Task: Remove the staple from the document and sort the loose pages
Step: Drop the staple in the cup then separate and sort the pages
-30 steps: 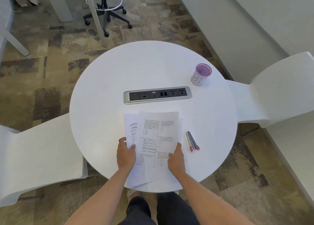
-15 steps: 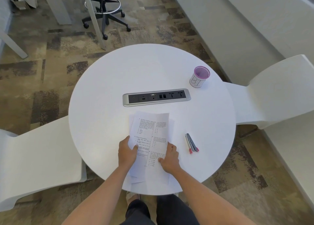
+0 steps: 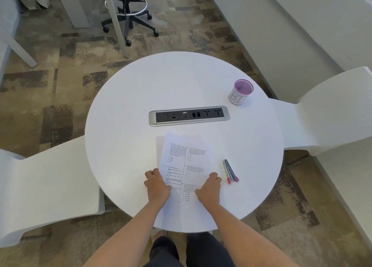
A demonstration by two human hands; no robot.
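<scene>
Nearest the person, the left hand (image 3: pixel 157 186) and the right hand (image 3: pixel 209 188) rest on either side edge of the pages (image 3: pixel 184 166), fingers curled against the paper; whether they pinch the sheets or only press on them cannot be told. The pages lie near the front of the round table (image 3: pixel 120 125), squared into a stack with one sheet edge peeking out at the left. No staple can be made out, so the sheets look already loose and the tidying seems nearly done. Just right of the right hand lies the staple remover (image 3: pixel 230 171), apart from the paper. Beyond the stack sits a power strip (image 3: pixel 189 115), and farther right a pink cup (image 3: pixel 241 92). Nothing blocks the hands.
</scene>
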